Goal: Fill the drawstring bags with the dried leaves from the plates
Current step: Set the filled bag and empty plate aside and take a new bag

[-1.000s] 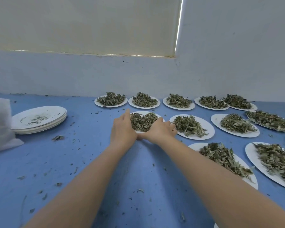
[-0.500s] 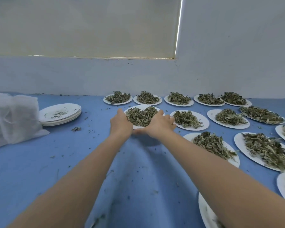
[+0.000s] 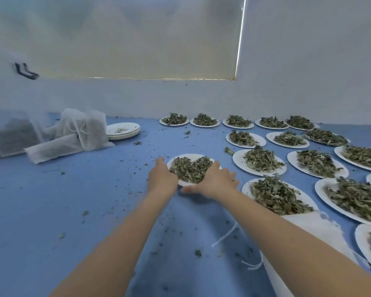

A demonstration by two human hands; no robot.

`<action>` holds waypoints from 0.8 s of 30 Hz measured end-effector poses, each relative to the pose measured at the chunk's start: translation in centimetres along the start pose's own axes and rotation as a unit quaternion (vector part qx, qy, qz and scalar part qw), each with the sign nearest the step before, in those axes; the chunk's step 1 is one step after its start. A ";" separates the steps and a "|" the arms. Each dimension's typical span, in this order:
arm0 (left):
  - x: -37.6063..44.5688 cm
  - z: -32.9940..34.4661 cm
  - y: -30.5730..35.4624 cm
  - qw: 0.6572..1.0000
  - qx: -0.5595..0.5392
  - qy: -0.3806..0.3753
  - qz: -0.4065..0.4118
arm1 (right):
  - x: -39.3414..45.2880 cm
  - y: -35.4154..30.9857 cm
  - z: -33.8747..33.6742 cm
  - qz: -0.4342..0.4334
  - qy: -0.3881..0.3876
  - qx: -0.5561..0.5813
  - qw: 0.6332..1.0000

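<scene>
Cupping a white plate [image 3: 191,157] heaped with dried leaves [image 3: 190,169], both hands have it by its near rim: the left hand [image 3: 162,179] lies along the left edge with its fingers straight and together against the pile, and the right hand [image 3: 215,181] lies over the right near edge, fingers straight and slightly spread, thumb reaching under the rim toward the left hand. Neither hand curls round anything that I can see. The plate sits on the blue table [image 3: 73,200] between the two palms, just beyond the fingertips' reach of the other full plates [image 3: 259,160], which spread away past the right hand's fingers. An empty white bag [image 3: 308,228] with a loose drawstring [image 3: 225,236] lies below the right forearm, near the body. Far off past the left hand's fingers stand filled bags [image 3: 81,127] and a stack of emptied plates [image 3: 122,130].

The step looks like fetching one plate. The next move calls for bringing it level to the bag, opening the mouth, and tipping slowly, since the light leaves will scatter easily.
</scene>
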State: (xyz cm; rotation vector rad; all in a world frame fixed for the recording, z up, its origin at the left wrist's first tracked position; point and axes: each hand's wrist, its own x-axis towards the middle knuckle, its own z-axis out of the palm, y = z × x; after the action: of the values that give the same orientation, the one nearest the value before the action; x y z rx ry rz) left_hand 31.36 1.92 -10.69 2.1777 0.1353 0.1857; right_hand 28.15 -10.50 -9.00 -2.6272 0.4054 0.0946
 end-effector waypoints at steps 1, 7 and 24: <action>-0.8 0.2 -0.5 1.000 0.007 -0.003 -0.006 | -0.6 0.3 0.4 -0.001 -0.007 -0.005 1.000; -3.9 -0.2 -0.4 0.998 0.066 0.004 0.014 | -3.0 0.3 0.5 -0.042 -0.013 0.006 0.999; -17.2 2.8 9.1 0.942 0.027 -0.110 0.315 | -14.5 10.9 -9.4 -0.255 0.172 -0.141 0.941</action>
State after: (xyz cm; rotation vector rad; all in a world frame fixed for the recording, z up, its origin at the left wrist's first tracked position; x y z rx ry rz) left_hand 15.26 -8.39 -6.31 2.2126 -0.6987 0.2965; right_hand 10.95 -20.21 -3.62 -2.9441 -0.2065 -0.5173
